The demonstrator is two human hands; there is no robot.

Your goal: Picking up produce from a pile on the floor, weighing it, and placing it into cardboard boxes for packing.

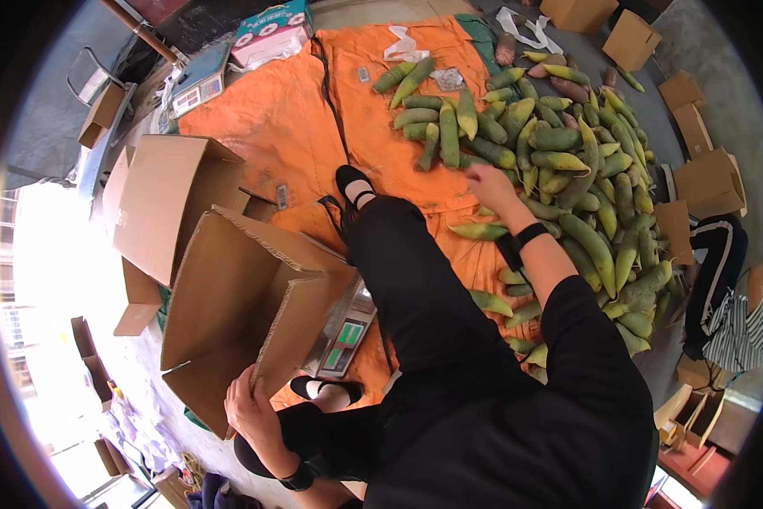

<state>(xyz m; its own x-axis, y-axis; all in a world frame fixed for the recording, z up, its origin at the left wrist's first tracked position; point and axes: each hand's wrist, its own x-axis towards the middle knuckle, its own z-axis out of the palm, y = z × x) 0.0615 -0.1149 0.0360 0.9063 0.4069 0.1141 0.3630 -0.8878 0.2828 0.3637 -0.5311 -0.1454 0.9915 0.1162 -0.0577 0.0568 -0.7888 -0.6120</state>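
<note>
My left hand (251,410) grips the near corner edge of an open, tilted cardboard box (197,312), fingers over the rim. Inside, the part of the box I can see holds nothing. It rests on or against a digital weighing scale (340,343) with lit green displays. My right hand (492,188) reaches over the near side of a big heap of green radishes (559,162), its fingers bent; whether they touch one cannot be made out. Close below that hand, a single green radish (478,231) lies on the orange tarpaulin (260,108).
Another cardboard box (158,197) stands tilted beyond mine. A second scale (200,86) and a teal and pink carton (273,32) sit at the far left. Reddish radishes (569,90) lie among the heap. At right, another person (712,286) is near more boxes (709,181).
</note>
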